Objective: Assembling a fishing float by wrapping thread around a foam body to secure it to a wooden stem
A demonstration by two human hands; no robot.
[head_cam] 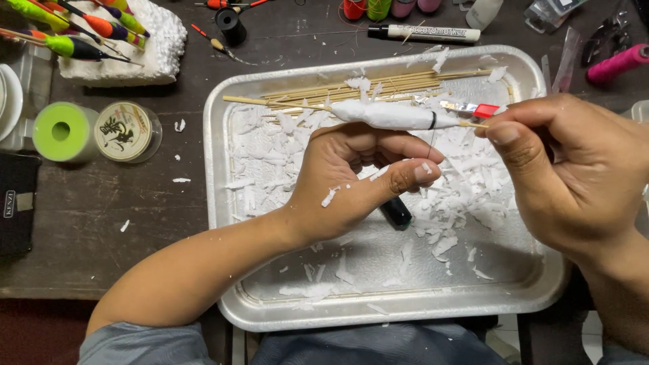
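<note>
Two hands: both work over a metal tray (223, 203) at the centre of the frame.
Around: white foam shavings (466, 176) litter the tray; a bundle of thin wooden sticks (378, 88) lies along its top edge; a small black spool (396, 212) sits on the tray, partly hidden under the left thumb.
Left hand (351, 182): palm up, fingers curled, gripping a white foam float body (392, 115) on a stick from below, at the upper centre of the frame.
Right hand (574, 176): at the right of the frame, thumb and forefinger pinched on the stick's end beside a red-handled blade (473, 108); which of the two it grips I cannot tell.
Thread: a thin dark line hangs from the float body.
Upper left: painted floats (74, 30) stuck in a white foam block (162, 47).
Left: a green spool (61, 132) beside a round clear line spool (125, 130) with a pale label.
Top: a white marker pen (426, 32).
</note>
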